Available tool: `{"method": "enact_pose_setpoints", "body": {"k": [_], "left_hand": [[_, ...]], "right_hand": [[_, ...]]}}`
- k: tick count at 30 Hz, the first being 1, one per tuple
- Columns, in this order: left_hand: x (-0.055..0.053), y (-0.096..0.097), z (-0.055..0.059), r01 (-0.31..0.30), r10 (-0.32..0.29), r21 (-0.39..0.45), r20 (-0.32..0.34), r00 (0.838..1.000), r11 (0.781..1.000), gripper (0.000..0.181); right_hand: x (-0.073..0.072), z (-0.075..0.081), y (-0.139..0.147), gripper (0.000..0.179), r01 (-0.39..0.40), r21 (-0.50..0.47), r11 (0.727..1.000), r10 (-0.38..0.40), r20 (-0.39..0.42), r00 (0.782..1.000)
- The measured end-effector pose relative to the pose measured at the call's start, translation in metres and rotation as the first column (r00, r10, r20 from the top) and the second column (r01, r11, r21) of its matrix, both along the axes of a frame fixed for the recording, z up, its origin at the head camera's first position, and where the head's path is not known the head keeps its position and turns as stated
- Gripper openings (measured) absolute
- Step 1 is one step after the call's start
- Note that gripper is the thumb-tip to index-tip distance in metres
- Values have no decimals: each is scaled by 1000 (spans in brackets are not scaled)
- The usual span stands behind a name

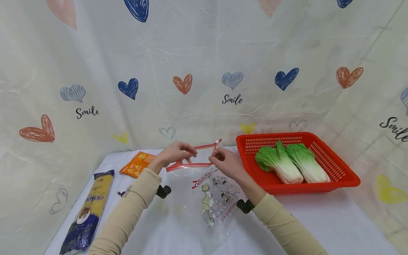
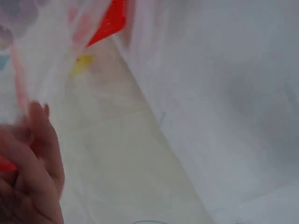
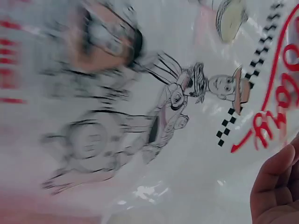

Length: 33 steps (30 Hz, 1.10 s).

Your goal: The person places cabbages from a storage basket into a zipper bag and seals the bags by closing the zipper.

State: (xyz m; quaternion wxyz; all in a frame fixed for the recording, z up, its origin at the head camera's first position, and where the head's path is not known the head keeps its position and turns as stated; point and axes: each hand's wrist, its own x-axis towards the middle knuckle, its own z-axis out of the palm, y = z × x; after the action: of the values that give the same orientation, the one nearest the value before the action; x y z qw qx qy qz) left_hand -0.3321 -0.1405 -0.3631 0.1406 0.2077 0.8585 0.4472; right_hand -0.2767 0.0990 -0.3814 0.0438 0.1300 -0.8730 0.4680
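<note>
Between my hands hangs a clear plastic zip bag (image 1: 207, 198) with a red-edged mouth and printed cartoon figures. Its two red strips stand apart, so the mouth gapes. My left hand (image 1: 175, 153) pinches the mouth at the left; in the left wrist view its fingers (image 2: 44, 144) meet at the film. On the other side, my right hand (image 1: 227, 162) grips the mouth near the right end of the front strip. The right wrist view is mostly filled by the bag's printed film (image 3: 177, 140), with curled fingers (image 3: 275, 182) at its lower right.
At the right, a red basket (image 1: 345, 173) holds two Chinese cabbages (image 1: 280, 164). An orange packet (image 1: 135, 164) lies behind my left forearm. Further left, a long blue and yellow packet (image 1: 87, 212) lies along the white table's edge. A heart-printed sheet (image 1: 204, 113) hangs behind.
</note>
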Motion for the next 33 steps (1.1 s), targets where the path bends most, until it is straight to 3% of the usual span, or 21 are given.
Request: {"method": "enact_pose_setpoints", "body": {"k": [2,3,4,5,7,9,11,12,13,14,15,16,17,19,21,22,23,25,27,29,33], "left_hand": [[3,5,15,-110,110,7,-137,985,994,21],[6,8,23,-175,168,-8,-227,959,985,22],[9,12,31,-241,223,-17,-322,920,970,23],[13,17,39,-304,267,-20,-429,863,952,24],[25,27,54,-412,318,-3,-632,707,911,26],[36,40,65,-480,320,44,-798,510,876,27],[47,53,70,-492,275,89,-907,319,866,26],[53,59,71,-489,245,104,-940,235,866,25],[57,65,69,-486,209,105,-964,165,868,24],[61,70,67,-484,173,91,-977,127,870,24],[64,74,62,-483,135,61,-984,119,873,22],[67,78,57,-489,93,12,-986,142,872,21],[69,80,52,-499,58,-47,-980,193,865,19],[72,84,41,-509,-4,-192,-938,347,839,14],[71,86,30,-501,-42,-323,-870,492,803,9],[71,87,25,-496,-54,-371,-838,543,785,9],[70,87,21,-492,-60,-404,-815,576,771,10],[69,88,16,-491,-71,-434,-799,597,756,10],[69,88,13,-488,-77,-442,-795,601,753,9],[69,89,13,-462,-70,-443,-776,627,768,10],[65,88,13,-398,-27,-444,-695,719,803,25]], "right_hand": [[0,4,-1,13,2,-1,1000,-2,-38,999],[0,6,-1,15,-3,5,1000,4,-64,998],[0,8,-2,17,-11,13,1000,12,-89,996],[0,10,-2,20,-19,23,1000,22,-117,993],[-1,12,-3,24,-29,34,999,35,-165,986],[-4,12,-3,29,-30,38,999,37,-211,977],[-7,11,-3,34,-20,38,999,29,-246,969],[-9,10,-3,37,-14,42,999,24,-260,965],[-11,9,-2,39,-5,54,999,20,-270,963],[-12,8,-1,40,3,75,997,17,-271,963],[-14,7,0,41,8,112,994,22,-265,964],[-15,5,1,42,10,162,987,31,-246,969],[-16,4,2,42,4,222,975,44,-211,977],[-15,0,6,41,-18,352,936,54,-94,994],[-13,-5,8,43,-42,505,862,46,3,999],[-12,-7,9,44,-48,569,821,31,39,999],[-11,-9,10,44,-51,622,782,12,66,998],[-10,-11,10,43,-36,698,715,-20,72,997],[-11,-12,9,44,-13,724,690,-22,39,999],[-14,-11,9,43,-17,686,728,0,25,1000],[-18,-9,10,50,-12,555,832,44,-44,998]]}}
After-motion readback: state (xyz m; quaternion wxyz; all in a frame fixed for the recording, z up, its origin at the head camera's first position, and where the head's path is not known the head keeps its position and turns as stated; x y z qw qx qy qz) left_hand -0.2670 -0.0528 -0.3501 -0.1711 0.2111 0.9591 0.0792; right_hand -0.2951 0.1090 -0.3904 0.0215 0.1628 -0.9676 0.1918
